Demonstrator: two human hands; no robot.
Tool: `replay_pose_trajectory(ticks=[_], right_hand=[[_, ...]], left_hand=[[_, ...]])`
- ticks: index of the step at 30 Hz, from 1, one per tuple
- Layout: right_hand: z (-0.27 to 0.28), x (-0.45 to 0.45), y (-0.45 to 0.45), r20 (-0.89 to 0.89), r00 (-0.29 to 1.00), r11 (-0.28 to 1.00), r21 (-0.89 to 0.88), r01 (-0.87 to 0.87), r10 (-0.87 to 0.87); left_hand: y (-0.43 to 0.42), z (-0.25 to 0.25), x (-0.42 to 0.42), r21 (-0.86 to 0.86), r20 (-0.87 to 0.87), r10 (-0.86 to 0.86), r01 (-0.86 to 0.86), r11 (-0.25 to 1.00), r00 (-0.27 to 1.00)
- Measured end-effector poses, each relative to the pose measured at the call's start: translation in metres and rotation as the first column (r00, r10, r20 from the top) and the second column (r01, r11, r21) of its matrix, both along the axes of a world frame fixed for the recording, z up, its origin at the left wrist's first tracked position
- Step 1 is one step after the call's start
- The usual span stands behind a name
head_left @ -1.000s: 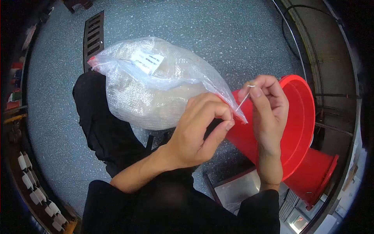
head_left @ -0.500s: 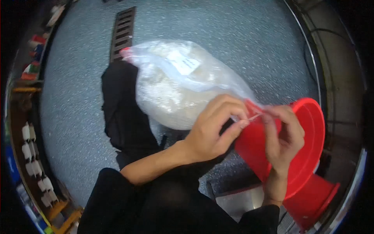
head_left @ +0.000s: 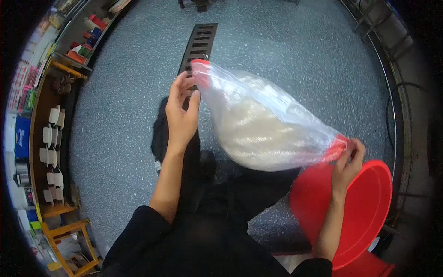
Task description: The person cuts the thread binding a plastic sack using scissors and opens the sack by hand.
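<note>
A translucent white plastic sack [head_left: 258,129] with red ends and pale contents lies slanting across the middle, over my knees. My right hand [head_left: 348,166] grips its gathered red end at the right, thumb and fingers pinched together. At the far left end, my left hand [head_left: 181,115] is beside the other red corner, fingers curled but apart, with nothing visible between them. Whether its fingertips touch the sack I cannot tell. Just below my right hand stands a large red bucket [head_left: 362,217], its wide mouth tilted toward the right.
A dark slotted drain grate [head_left: 200,44] is set in the speckled grey floor [head_left: 124,106] ahead. Shelves with white cartons [head_left: 53,152] run along the left. A yellow step frame [head_left: 69,231] stands at lower left. Another red container [head_left: 369,266] shows below the bucket.
My left hand has left the right end of the sack and moved to its left end. The right hand now holds the gathered right end alone. The view has shifted too.
</note>
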State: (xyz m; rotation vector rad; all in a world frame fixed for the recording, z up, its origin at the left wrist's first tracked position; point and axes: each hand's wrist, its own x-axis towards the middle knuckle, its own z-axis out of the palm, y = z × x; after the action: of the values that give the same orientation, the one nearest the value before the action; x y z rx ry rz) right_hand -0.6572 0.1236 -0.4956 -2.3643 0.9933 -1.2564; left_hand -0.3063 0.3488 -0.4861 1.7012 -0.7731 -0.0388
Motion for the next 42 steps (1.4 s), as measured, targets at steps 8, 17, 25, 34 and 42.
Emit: replay_pose_trajectory(ticks=[8,17,25,34,42], right_hand=[[-0.02,-0.009,-0.008,0.011,0.998,0.991,0.122,0.061,-0.063],[0.031,0.044,0.027,-0.186,0.933,0.876,-0.437,0.203,-0.309],[0.032,0.226,0.144,0.118,0.983,0.988,0.044,-0.145,0.139],[0.02,0.285,0.127,0.109,0.941,0.937,0.109,-0.332,0.321],[-0.007,0.288,0.119,0.181,0.941,0.893,0.307,-0.329,0.284]], left_hand=[[-0.009,-0.015,0.044,-0.25,-0.428,-0.218,0.117,0.961,0.877],[-0.005,-0.027,0.056,-0.198,-0.14,-0.331,0.301,0.933,0.933],[-0.005,-0.026,0.07,-0.37,-0.326,-0.626,0.514,0.774,0.708],[-0.009,-0.021,0.097,-0.336,-0.286,-0.739,0.658,0.673,0.61],[-0.031,-0.032,0.084,-0.319,-0.605,-0.643,0.596,0.737,0.47]])
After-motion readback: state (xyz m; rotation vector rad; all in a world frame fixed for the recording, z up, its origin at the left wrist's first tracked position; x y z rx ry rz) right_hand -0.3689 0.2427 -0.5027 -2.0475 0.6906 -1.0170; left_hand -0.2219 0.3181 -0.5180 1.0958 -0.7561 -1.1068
